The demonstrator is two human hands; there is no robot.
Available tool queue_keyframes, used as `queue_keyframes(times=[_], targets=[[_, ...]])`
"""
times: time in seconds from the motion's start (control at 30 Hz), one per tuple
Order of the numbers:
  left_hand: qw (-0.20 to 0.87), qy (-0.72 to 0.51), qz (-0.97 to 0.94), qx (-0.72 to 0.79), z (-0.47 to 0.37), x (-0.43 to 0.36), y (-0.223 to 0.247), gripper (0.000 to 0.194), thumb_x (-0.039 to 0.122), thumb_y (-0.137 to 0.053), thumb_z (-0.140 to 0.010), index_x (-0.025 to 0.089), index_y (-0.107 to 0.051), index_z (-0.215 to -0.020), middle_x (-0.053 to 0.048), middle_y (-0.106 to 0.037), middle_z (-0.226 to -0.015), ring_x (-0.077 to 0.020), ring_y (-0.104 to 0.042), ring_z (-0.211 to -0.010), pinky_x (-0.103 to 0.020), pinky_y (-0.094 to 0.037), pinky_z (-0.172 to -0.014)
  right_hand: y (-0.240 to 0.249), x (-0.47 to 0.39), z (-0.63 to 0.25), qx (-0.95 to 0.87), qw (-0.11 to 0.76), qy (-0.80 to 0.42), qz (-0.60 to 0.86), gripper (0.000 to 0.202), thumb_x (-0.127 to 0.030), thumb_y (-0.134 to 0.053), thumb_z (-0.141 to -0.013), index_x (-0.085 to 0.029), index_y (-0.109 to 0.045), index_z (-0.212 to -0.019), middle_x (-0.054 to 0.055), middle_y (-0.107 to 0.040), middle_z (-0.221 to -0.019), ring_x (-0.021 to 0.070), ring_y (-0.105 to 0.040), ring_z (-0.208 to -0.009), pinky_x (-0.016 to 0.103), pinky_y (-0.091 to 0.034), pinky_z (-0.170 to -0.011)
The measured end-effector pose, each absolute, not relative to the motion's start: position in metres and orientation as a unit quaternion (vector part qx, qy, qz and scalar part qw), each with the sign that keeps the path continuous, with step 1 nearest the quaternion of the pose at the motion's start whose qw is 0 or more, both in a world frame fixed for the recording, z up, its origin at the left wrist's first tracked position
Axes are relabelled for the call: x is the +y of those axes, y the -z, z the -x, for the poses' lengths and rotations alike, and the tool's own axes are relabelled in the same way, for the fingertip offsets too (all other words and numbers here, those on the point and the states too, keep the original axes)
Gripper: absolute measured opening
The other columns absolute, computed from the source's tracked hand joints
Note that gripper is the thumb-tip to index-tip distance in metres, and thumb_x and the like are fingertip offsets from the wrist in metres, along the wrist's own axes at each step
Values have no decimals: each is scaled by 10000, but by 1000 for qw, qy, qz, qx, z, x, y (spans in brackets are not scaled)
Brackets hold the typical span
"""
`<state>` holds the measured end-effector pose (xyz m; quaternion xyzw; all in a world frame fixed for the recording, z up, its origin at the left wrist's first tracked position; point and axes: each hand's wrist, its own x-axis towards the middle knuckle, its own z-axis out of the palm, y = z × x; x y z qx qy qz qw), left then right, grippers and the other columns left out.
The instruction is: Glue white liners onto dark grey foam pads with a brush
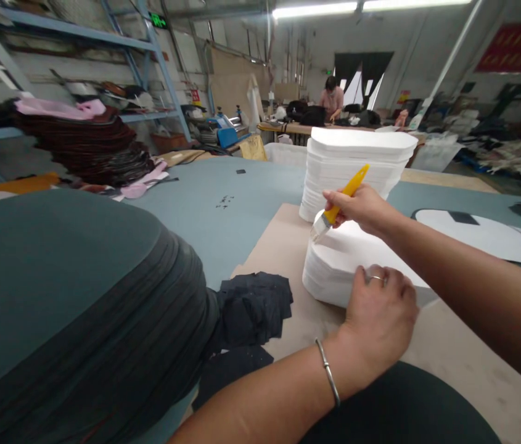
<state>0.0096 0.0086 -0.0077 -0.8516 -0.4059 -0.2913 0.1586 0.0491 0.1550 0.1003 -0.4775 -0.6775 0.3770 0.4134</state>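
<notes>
Right hand (357, 206) sets brush (356, 179) to white stack (332, 277), its bristle tips hard to make out

In the head view, the right hand is closed around the brush's yellow handle, covering part of it. The pale bristles meet the top sheet near the stack's left end, and the tips blur into the white. The left hand (383, 314) lies against the near side of the same stack; its fingertips are largely hidden, so whether it grips or merely steadies the sheets cannot be told. The two arms cover the stack's right part.

The white stack sits on a brown board (278, 246), in front of a taller white stack (352, 176) whose lower part is partly screened by the right hand and brush. A dark green stack (57, 246) is cut off at the left edge, with dark pieces (258, 308) beside it. A dark rounded sheet (408, 410) runs out of the bottom edge, partly under the left forearm. Far back, a person (332, 98) stands at another table, too small for their work to be clear.
</notes>
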Motion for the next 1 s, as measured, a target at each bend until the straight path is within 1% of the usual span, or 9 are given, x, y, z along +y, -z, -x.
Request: queue_keyframes(times=[0.13, 0.3, 0.37, 0.43, 0.5, 0.57, 0.7, 0.8, 1.0], targets=[[151, 294, 853, -404, -6, 8, 4, 366, 352, -488, -1042, 94, -645, -1250, -154, -620, -1231, -285, -559, -1114, -456, -462, -973, -101, 198, -51, -634, 457, -338, 524, 309, -283, -644, -971, -135, -620, -702, 18, -592, -503, 101, -538, -400, 229, -549, -449], [146, 298, 851, -408, -2, 8, 4, 413, 352, -465, -1055, 124, -574, -1381, -128, -619, -1241, -264, -565, -1131, -444, -465, -996, -116, 224, -74, -623, 482, -290, 544, 242, -250, -736, -914, -158, -602, -735, -28, -569, -501, 81, -515, -399, 189, -503, -415], [153, 298, 853, -401, -2, 9, 6, 382, 350, -456, -1056, 145, -603, -1343, -129, -616, -1262, -272, -565, -1149, -461, -467, -1005, -126, 225, -84, -650, 460, -300, 525, 216, -252, -815, -844, -157, -638, -764, -6, -632, -576, 95, -567, -460, 193, -509, -429], [156, 297, 855, -395, -3, 10, 8, 362, 360, -453, -1054, 147, -640, -1280, -140, -613, -1279, -288, -563, -1162, -479, -475, -1002, -134, 224, -94, -691, 401, -334, 500, 199, -235, -868, -779, -149, -689, -793, 37, -697, -678, 121, -624, -545, 214, -533, -461], [154, 298, 856, -394, -3, 12, 9, 348, 360, -468, -1047, 146, -653, -1250, -144, -615, -1271, -297, -568, -1152, -488, -486, -990, -137, 223, -105, -717, 342, -361, 489, 173, -201, -876, -754, -141, -725, -810, 68, -723, -736, 142, -653, -602, 233, -548, -490], [150, 297, 856, -395, -4, 14, 8, 319, 344, -498, -1033, 154, -655, -1237, -135, -623, -1244, -294, -578, -1128, -486, -497, -975, -138, 222, -119, -715, 319, -362, 506, 138, -157, -862, -750, -137, -738, -807, 65, -721, -726, 143, -654, -609, 241, -555, -509], [153, 295, 857, -395, -4, 15, 7, 285, 330, -538, -1016, 174, -651, -1225, -116, -632, -1220, -290, -586, -1119, -469, -511, -942, -137, 213, -164, -708, 304, -317, 553, 117, -142, -819, -786, -130, -732, -863, 40, -726, -758, 106, -633, -603, 225, -561, -574], [147, 291, 857, -398, -4, 16, 6, 281, 333, -537, -1016, 190, -641, -1234, -105, -637, -1218, -295, -583, -1130, -478, -511, -940, -141, 194, -205, -702, 290, -295, 579, 113, -179, -779, -833, -109, -720, -900, 60, -732, -804, 96, -636, -623, 224, -553, -621], [145, 284, 858, -402, -5, 17, 3, 275, 320, -537, -1015, 207, -638, -1244, -111, -637, -1264, -309, -583, -1161, -495, -509, -937, -143, 151, -257, -666, 284, -208, 657, 147, -237, -720, -872, -102, -691, -820, 73, -695, -689, 115, -616, -578, 239, -514, -583]])
